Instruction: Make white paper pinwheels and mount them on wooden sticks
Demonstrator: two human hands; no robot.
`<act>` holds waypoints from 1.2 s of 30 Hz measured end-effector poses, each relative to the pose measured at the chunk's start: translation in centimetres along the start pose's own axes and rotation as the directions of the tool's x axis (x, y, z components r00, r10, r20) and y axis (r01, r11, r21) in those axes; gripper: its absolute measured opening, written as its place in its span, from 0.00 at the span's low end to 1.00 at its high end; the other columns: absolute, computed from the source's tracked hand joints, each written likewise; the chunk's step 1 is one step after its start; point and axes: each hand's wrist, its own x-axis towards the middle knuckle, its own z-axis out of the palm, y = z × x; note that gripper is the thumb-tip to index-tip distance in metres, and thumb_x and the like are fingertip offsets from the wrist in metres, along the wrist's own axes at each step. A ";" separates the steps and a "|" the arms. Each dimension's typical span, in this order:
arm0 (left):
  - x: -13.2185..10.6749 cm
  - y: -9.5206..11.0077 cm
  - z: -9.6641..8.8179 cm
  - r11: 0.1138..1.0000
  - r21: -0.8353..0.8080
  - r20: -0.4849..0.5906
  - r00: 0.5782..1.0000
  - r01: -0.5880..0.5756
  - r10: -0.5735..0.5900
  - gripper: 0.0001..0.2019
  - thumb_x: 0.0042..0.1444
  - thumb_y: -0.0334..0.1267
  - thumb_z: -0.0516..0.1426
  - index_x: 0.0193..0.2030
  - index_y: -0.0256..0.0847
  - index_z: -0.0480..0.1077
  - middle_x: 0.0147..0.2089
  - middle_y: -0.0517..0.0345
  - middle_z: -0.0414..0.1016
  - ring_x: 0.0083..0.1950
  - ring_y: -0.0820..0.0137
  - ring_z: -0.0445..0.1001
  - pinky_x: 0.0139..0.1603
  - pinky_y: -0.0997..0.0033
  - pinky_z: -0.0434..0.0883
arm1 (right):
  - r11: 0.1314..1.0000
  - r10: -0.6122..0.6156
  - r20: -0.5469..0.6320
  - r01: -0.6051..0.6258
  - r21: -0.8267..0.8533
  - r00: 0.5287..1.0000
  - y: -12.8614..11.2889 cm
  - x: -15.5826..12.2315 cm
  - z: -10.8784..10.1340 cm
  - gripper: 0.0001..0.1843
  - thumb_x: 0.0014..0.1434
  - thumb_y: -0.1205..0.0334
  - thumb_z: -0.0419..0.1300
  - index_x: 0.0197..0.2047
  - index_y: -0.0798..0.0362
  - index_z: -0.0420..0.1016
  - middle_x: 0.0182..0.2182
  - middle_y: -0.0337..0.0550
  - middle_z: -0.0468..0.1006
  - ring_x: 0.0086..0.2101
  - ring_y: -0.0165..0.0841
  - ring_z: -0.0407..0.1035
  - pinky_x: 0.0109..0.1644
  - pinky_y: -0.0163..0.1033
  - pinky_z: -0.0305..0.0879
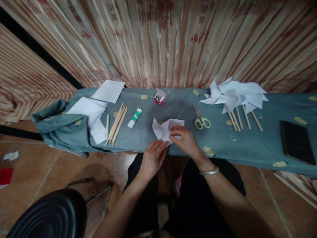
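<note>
A folded white paper piece (166,128) lies near the front edge of a bench covered with a grey-blue cloth (138,138). My right hand (185,141) presses on its near right part with the fingers bent and pinching the paper. My left hand (152,158) touches the paper's near left corner, fingers curled at its edge. Yellow-handled scissors (201,120) lie just right of the paper. A glue stick (134,118) lies to its left.
Finished white paper pinwheels (234,94) on wooden sticks lie at the back right. Loose sticks (117,124) and white sheets (90,110) are at the left. A small red box of pins (158,98) sits at the back. A black phone (296,142) lies far right. A black stool (49,215) stands below left.
</note>
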 end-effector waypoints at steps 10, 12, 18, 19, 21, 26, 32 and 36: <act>0.0 -0.3 0.6 0.999 -0.006 -0.053 0.998 -0.046 0.046 0.11 0.63 0.32 0.54 0.50 0.40 0.73 0.47 0.50 0.78 0.50 0.63 0.74 0.51 0.58 0.76 | 0.998 -0.020 -0.024 0.018 -0.068 1.000 0.0 0.0 0.5 0.05 0.53 0.69 0.61 0.28 0.50 0.76 0.41 0.45 0.80 0.44 0.39 0.72 0.52 0.45 0.66; 0.1 -0.4 0.7 0.999 -0.008 -0.054 0.997 -0.047 0.046 0.11 0.63 0.32 0.54 0.50 0.40 0.73 0.46 0.50 0.78 0.50 0.63 0.73 0.51 0.58 0.76 | 0.997 -0.017 -0.031 0.014 -0.073 0.999 0.0 -0.1 0.5 0.05 0.53 0.69 0.61 0.28 0.50 0.76 0.41 0.45 0.80 0.44 0.39 0.72 0.52 0.45 0.66; 0.2 -0.3 0.7 0.999 -0.008 -0.055 0.997 -0.047 0.046 0.10 0.63 0.32 0.54 0.50 0.39 0.73 0.45 0.49 0.78 0.48 0.62 0.73 0.48 0.58 0.75 | 0.997 -0.018 -0.042 0.015 -0.079 0.999 -0.1 -0.1 0.5 0.04 0.53 0.68 0.61 0.29 0.51 0.75 0.41 0.46 0.80 0.44 0.39 0.72 0.52 0.46 0.66; 0.2 -0.3 0.7 0.999 -0.009 -0.054 0.997 -0.046 0.045 0.10 0.63 0.32 0.54 0.50 0.38 0.73 0.45 0.49 0.78 0.48 0.62 0.73 0.48 0.58 0.75 | 0.996 -0.016 -0.043 0.013 -0.083 0.999 -0.1 -0.1 0.5 0.04 0.53 0.68 0.61 0.29 0.51 0.75 0.41 0.46 0.80 0.44 0.39 0.72 0.52 0.46 0.66; 0.1 -0.3 0.7 0.999 -0.012 -0.058 0.997 -0.048 0.048 0.10 0.63 0.32 0.54 0.50 0.39 0.73 0.45 0.50 0.78 0.49 0.62 0.73 0.49 0.58 0.75 | 0.996 -0.014 -0.040 0.010 -0.088 0.999 -0.1 -0.1 0.5 0.04 0.52 0.68 0.61 0.29 0.51 0.75 0.42 0.47 0.80 0.44 0.39 0.72 0.52 0.47 0.66; 0.1 -0.4 0.9 0.999 -0.014 -0.060 0.997 -0.049 0.049 0.10 0.63 0.31 0.54 0.49 0.38 0.72 0.45 0.50 0.77 0.48 0.62 0.73 0.48 0.58 0.75 | 0.996 -0.019 -0.031 0.016 -0.089 0.999 -0.2 -0.1 0.4 0.04 0.53 0.68 0.60 0.30 0.50 0.75 0.42 0.47 0.79 0.44 0.39 0.72 0.52 0.47 0.66; 0.2 -0.3 1.1 1.000 -0.001 -0.059 0.998 -0.030 0.030 0.10 0.63 0.31 0.54 0.49 0.38 0.73 0.44 0.50 0.77 0.48 0.62 0.73 0.48 0.58 0.75 | 0.996 -0.016 -0.046 0.012 -0.093 0.999 -0.2 -0.2 0.6 0.04 0.53 0.69 0.60 0.29 0.51 0.75 0.42 0.47 0.79 0.44 0.39 0.72 0.53 0.47 0.66; 0.3 -0.2 1.1 0.999 0.008 -0.065 0.997 -0.039 0.039 0.10 0.62 0.31 0.55 0.49 0.37 0.73 0.43 0.50 0.77 0.47 0.62 0.72 0.47 0.59 0.75 | 0.996 -0.020 -0.056 0.015 -0.086 0.998 0.0 -0.1 0.7 0.05 0.53 0.68 0.60 0.28 0.50 0.74 0.41 0.46 0.79 0.44 0.39 0.72 0.53 0.46 0.66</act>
